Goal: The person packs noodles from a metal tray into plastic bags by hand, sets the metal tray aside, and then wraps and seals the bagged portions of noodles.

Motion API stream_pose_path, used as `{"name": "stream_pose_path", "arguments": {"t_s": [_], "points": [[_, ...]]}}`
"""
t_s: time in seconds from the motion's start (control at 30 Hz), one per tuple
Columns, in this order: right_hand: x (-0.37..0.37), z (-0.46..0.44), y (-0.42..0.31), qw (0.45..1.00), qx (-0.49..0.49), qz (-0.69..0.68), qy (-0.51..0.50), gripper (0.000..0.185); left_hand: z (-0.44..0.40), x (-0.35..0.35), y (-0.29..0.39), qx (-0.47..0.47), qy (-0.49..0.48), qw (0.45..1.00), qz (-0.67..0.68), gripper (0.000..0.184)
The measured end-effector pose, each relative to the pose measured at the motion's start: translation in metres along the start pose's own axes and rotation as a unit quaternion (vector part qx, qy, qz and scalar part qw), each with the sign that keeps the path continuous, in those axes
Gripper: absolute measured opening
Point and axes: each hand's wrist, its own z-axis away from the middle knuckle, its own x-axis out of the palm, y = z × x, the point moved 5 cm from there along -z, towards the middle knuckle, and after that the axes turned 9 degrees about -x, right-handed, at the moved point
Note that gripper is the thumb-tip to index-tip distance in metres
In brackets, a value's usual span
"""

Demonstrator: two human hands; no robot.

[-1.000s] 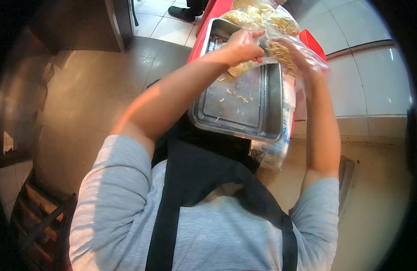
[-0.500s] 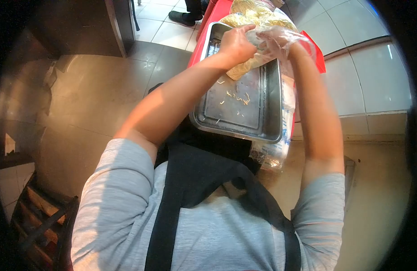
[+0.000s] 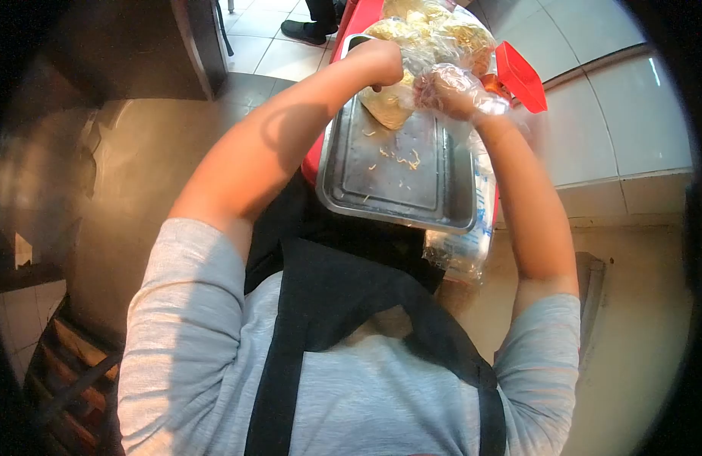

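My left hand (image 3: 383, 64) is closed on the upper part of a clear plastic bag (image 3: 390, 106) with pale yellow food in it. The bag rests in the far part of a metal tray (image 3: 457, 216), where a few noodle-like shreds lie on the bottom. To the right, my right hand (image 3: 448, 91) is inside clear plastic, its fingers curled beside the bag's mouth. What it holds, if anything, is hidden by the plastic.
Several filled plastic bags (image 3: 457, 38) lie beyond the tray on a red surface (image 3: 313, 163). A red basket (image 3: 521, 77) stands at the right by the tiled wall. White-and-blue packaging (image 3: 480, 228) lies under the tray's right side. Another person's shoe (image 3: 304, 32) is at the top.
My left hand has moved left and up, closing more tightly on the bag. My right hand, in its plastic, has come away from the bags beyond the tray and lower. The red basket now shows more fully.
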Motion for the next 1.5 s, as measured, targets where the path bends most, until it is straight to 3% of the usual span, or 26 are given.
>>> {"name": "stream_pose_path", "arguments": {"t_s": [0.03,0.1,0.17,0.23,0.27,0.3,0.33,0.37,0.4,0.43,0.47,0.53,0.63,0.73,0.8,0.83,0.87,0.9,0.97,1.03,1.07,1.13,1.23,1.27,1.3,1.5], "points": [[-0.011,0.005,0.006,0.997,0.014,0.014,0.075,0.024,-0.011,0.004,-0.001,-0.007,-0.014,0.998,-0.059,0.032],[-0.036,0.021,0.018,0.973,0.042,0.040,0.223,0.022,-0.025,-0.022,-0.001,-0.007,0.219,0.975,-0.028,0.024],[-0.048,0.039,0.018,0.929,0.046,0.065,0.361,0.022,-0.017,-0.065,0.002,-0.075,0.159,0.978,0.111,0.040],[-0.057,0.059,0.012,0.864,0.046,0.089,0.493,0.023,-0.024,-0.080,0.021,0.079,0.145,0.959,-0.232,0.033],[-0.040,0.065,0.015,0.843,0.148,-0.068,0.512,0.026,-0.039,-0.078,0.020,0.142,0.160,0.947,-0.239,0.033],[0.004,0.060,0.021,0.845,0.072,-0.169,0.501,0.036,-0.064,-0.071,0.014,0.204,0.174,0.932,-0.245,0.033],[0.043,0.056,0.013,0.876,0.115,-0.192,0.427,0.051,-0.076,-0.061,0.012,0.265,0.188,0.912,-0.250,0.032],[0.082,0.053,0.005,0.904,0.157,-0.205,0.342,0.068,-0.079,-0.058,0.005,0.251,0.177,0.952,-0.001,0.032],[0.122,0.051,-0.004,0.925,0.193,-0.208,0.251,0.085,-0.083,-0.051,-0.006,0.221,0.155,0.930,0.249,0.031],[0.146,0.054,-0.024,0.922,0.249,-0.230,0.185,0.091,-0.086,-0.046,-0.017,0.178,0.123,0.849,0.483,0.031],[0.165,0.052,-0.040,0.969,0.195,-0.098,0.116,0.092,-0.078,-0.048,-0.015,0.129,0.104,0.832,0.529,0.031],[0.117,0.044,-0.093,0.991,0.047,-0.099,0.079,0.080,-0.050,-0.056,-0.004,0.028,0.062,0.786,0.614,0.032],[0.102,0.042,-0.129,0.925,-0.183,-0.311,0.117,0.066,-0.049,-0.054,0.004,0.014,0.071,0.762,0.644,0.032],[0.116,0.017,-0.098,0.910,-0.099,-0.364,0.171,0.058,-0.050,-0.047,0.002,0.030,0.065,0.781,0.620,0.035],[0.113,0.008,-0.075,0.877,-0.134,-0.380,0.261,0.055,-0.045,-0.024,-0.008,0.110,-0.009,0.723,0.682,0.038],[0.113,0.005,-0.084,0.894,-0.155,-0.358,0.222,0.052,-0.039,-0.021,-0.008,0.153,-0.045,0.688,0.708,0.039],[0.115,0.003,-0.096,0.908,-0.177,-0.333,0.182,0.050,-0.041,-0.013,-0.011,0.056,0.030,0.812,0.581,0.038],[0.108,0.004,-0.112,0.920,-0.198,-0.308,0.142,0.047,-0.027,-0.012,-0.012,-0.009,0.053,0.861,0.506,0.039],[0.097,0.023,-0.144,0.907,-0.271,-0.307,0.103,0.043,-0.078,0.043,-0.044,0.156,0.049,0.878,0.449,0.044],[0.090,0.031,-0.145,0.933,-0.263,-0.240,-0.050,0.040,-0.027,0.023,-0.044,0.059,0.109,0.912,0.391,0.041],[0.086,0.037,-0.133,0.927,-0.244,-0.284,0.010,0.036,-0.006,0.012,-0.045,0.012,0.141,0.923,0.358,0.040],[0.080,0.054,-0.099,0.899,-0.202,-0.366,0.128,0.031,0.009,0.010,-0.055,0.067,0.241,0.936,0.247,0.045],[0.091,0.075,-0.083,0.944,-0.019,-0.308,0.117,0.031,0.022,0.027,-0.064,0.147,0.350,0.911,0.159,0.050],[0.130,0.066,-0.077,0.955,-0.044,-0.282,0.074,0.035,0.023,0.031,-0.067,0.174,0.381,0.897,0.143,0.051],[0.113,0.065,-0.095,0.945,-0.079,-0.283,0.146,0.034,0.021,0.031,-0.069,0.158,0.370,0.902,0.153,0.052],[0.074,-0.003,-0.138,0.894,-0.114,-0.412,0.136,0.031,0.014,0.037,-0.077,0.110,0.311,0.905,0.268,0.054]]}}
